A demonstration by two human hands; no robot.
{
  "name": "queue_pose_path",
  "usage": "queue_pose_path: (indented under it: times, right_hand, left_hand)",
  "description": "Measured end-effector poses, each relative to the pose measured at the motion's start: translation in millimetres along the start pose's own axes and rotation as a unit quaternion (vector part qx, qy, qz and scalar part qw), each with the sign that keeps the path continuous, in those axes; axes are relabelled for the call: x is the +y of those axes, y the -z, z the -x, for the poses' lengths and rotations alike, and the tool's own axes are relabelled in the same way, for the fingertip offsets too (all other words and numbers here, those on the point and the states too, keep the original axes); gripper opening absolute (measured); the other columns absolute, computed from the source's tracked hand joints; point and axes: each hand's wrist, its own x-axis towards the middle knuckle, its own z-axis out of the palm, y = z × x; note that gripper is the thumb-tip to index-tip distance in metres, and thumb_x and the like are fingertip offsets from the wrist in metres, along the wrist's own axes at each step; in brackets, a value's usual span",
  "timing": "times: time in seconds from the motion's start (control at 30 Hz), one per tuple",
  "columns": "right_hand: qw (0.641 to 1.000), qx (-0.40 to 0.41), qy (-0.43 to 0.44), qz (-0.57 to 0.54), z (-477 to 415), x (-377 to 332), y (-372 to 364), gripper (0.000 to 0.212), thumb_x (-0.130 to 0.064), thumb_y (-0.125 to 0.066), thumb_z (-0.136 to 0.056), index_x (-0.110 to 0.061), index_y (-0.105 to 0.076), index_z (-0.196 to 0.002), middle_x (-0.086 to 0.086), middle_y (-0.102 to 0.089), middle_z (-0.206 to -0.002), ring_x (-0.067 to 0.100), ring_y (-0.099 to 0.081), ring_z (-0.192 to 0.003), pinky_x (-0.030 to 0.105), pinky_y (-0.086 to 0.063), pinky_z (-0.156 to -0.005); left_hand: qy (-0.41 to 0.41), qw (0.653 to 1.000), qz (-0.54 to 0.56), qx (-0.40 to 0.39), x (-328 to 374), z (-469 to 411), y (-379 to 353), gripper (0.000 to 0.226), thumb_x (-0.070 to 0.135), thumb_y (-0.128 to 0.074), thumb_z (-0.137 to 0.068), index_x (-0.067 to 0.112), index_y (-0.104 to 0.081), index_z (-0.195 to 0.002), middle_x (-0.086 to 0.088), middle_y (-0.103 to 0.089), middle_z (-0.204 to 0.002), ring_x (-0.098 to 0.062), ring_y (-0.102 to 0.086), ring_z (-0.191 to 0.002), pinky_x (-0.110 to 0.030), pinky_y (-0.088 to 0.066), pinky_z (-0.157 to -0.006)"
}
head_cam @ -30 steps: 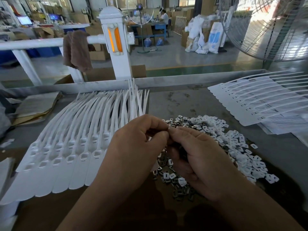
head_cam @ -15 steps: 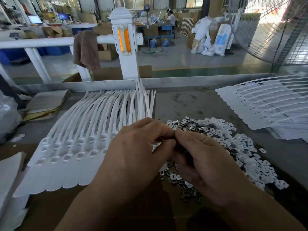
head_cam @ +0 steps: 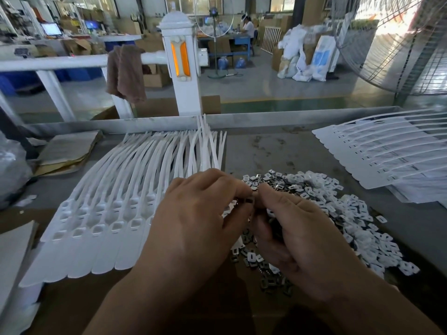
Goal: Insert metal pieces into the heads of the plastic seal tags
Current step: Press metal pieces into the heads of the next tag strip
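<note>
Where the row begins at the left, we find the plastic seal tags (head_cam: pixel 101 213) fanned flat on the table (head_cam: pixel 266 151), heads toward the operator; we cannot tell which heads are already filled. Next comes the left hand (head_cam: pixel 193 226), fingers curled, its thumb and forefinger pinching a small metal piece (head_cam: pixel 249 201) held above the table between the fan and the loose stock. The right hand (head_cam: pixel 304 238) meets it fingertip to fingertip and pinches the same piece; its curled palm appears to cup further pieces, but we cannot tell how many. Beyond it lies the pile (head_cam: pixel 326 204) of metal and white parts, and at far right a second batch of tags (head_cam: pixel 377 153). We judge the hazards as follows: the piece may slip from the shared pinch and drop back into the pile, because the hold is small and split between two hands; it may seat askew or reversed if pressed in before alignment; a forearm crossing the fan may disturb the row. We can read no brand, label or writing; the print on the distant sacks (head_cam: pixel 319 59) is too small.
</note>
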Motion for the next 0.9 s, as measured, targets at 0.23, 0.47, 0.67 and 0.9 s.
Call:
queue_pose_path:
  times: [0.23, 0.47, 0.67, 0.9]
  right_hand:
    - [0.999, -0.035, -0.035, -0.022, -2, -1, 2, 0.039, -0.048, -0.056, -0.088, -0.012, -0.069, -0.081, 0.008, -0.039, -0.055, 0.015, -0.019, -0.036, 0.021, -0.018, -0.038]
    - [0.993, -0.003, -0.07, -0.1, -8, -2, 10, 0.035, -0.041, -0.062, -0.081, -0.011, -0.075, -0.091, 0.002, -0.048, -0.058, 0.008, -0.027, -0.034, 0.015, -0.024, -0.033]
    - [0.991, 0.001, -0.077, -0.107, -9, 1, 8, 0.033, -0.039, -0.061, -0.082, -0.01, -0.074, -0.089, 0.003, -0.048, -0.058, 0.008, -0.027, -0.034, 0.015, -0.024, -0.031]
    - [0.99, 0.031, -0.089, -0.105, -11, 1, 10, 0.031, -0.037, -0.059, -0.085, -0.01, -0.073, -0.088, 0.002, -0.047, -0.058, 0.008, -0.027, -0.033, 0.015, -0.024, -0.031]
  left_hand:
    - [-0.006, 0.999, -0.031, 0.019, -2, 1, 4, 0.019, 0.042, -0.053, -0.086, 0.03, -0.068, -0.088, 0.017, -0.063, -0.086, 0.001, -0.054, -0.081, -0.028, -0.045, -0.072]
    - [0.069, 0.995, -0.069, -0.031, -43, 24, 47, 0.015, 0.053, -0.049, -0.08, 0.042, -0.058, -0.085, 0.029, -0.055, -0.079, 0.014, -0.052, -0.097, -0.008, -0.034, -0.06]
    - [0.108, 0.991, -0.069, -0.049, -75, 42, 65, 0.011, 0.055, -0.047, -0.077, 0.048, -0.053, -0.084, 0.03, -0.055, -0.081, 0.012, -0.056, -0.089, -0.012, -0.041, -0.054]
    - [0.098, 0.984, -0.131, -0.078, -71, 32, 60, 0.005, 0.036, -0.067, -0.079, 0.036, -0.065, -0.083, 0.026, -0.056, -0.081, 0.007, -0.052, -0.077, -0.02, -0.041, -0.066]
